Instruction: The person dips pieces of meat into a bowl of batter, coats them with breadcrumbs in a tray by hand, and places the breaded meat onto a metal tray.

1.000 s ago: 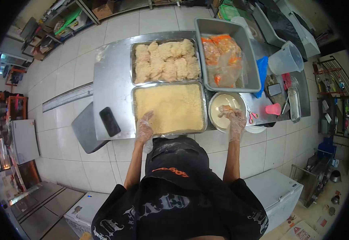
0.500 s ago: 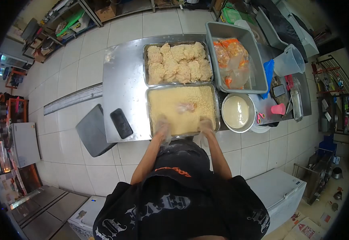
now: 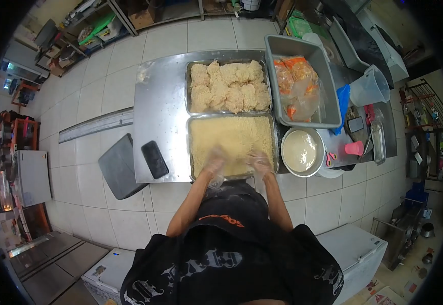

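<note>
Both my hands wear clear plastic gloves and are in the near half of a metal tray (image 3: 190,152) of pale yellow breadcrumbs (image 3: 231,133). My left hand (image 3: 215,162) touches the crumbs left of centre, its fingertips smeared by motion. On the right, my right hand (image 3: 260,161) lies over the crumbs, fingers stretched forward and apart, with no object visible in it. Crumbs cover the spot between and ahead of my hands. Just beyond is a second metal tray (image 3: 188,96) holding several crumb-coated pieces (image 3: 229,87), which look like breaded chicken.
A bowl of pale batter (image 3: 300,150) stands right of the crumb tray. Behind it is a grey tub (image 3: 336,114) with orange-and-clear plastic bags (image 3: 298,84). Pink scissors (image 3: 330,158) and a pink cup (image 3: 354,148) lie farther right. A black phone (image 3: 154,159) rests at left.
My hands have moved forward and inward from the tray's near edge. The pinkish piece that lay in the middle of the crumbs is now hidden from sight. The view has shifted slightly.
</note>
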A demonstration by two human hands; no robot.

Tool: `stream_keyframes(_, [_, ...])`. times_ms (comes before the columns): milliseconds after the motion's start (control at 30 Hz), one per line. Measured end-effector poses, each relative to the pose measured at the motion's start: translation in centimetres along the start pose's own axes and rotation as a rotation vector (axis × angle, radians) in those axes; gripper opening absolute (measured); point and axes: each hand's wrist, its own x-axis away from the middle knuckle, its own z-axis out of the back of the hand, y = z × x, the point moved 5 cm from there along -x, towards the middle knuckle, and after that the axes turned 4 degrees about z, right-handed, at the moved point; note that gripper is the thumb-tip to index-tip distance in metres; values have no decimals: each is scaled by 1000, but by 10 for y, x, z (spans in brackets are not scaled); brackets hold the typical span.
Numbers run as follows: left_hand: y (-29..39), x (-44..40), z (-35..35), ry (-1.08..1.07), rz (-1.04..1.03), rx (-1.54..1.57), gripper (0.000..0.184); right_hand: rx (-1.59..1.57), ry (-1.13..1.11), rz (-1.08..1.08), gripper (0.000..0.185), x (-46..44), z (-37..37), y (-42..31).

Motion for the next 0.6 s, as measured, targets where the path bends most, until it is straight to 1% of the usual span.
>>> stream_keyframes(67, [72,24,3,156,-178,-532,35,358,61,118,34,-16,23,-12])
stream_keyframes(133, [49,5,-1,270,-404,-866,42,191,211,241,43,-23,23,-22])
stream_keyframes(200, [31,-12,-10,434,-594,-1141,47,132,305,352,53,-27,15,-29])
stream_keyframes(267, [20,-20,-21,432,-624,-1062,50,174,354,456,64,-33,-4,-37])
stream_keyframes(367, [-7,-30,-36,356,-657,-788,55,-50,100,195,72,-46,-39,8])
stream_keyframes(433, [-26,-37,-41,276,-673,-670,59,-115,-39,31,72,-50,-35,8])
stream_keyframes(467, [-19,-35,-42,234,-683,-723,59,-146,-109,-47,71,-50,-29,5])
stream_keyframes(500, [-13,-32,-43,192,-695,-775,60,-269,-152,-74,71,-46,-21,-2])
stream_keyframes(533, [30,-8,-44,142,-586,-924,59,-389,-196,-101,71,-40,-10,-12])
stream_keyframes(567, [55,2,-45,89,-471,-1068,59,-509,-240,-130,71,-34,-1,-19])
stream_keyframes(600, [52,-16,-47,1,-681,-600,57,-386,-264,-106,70,-33,9,-23])
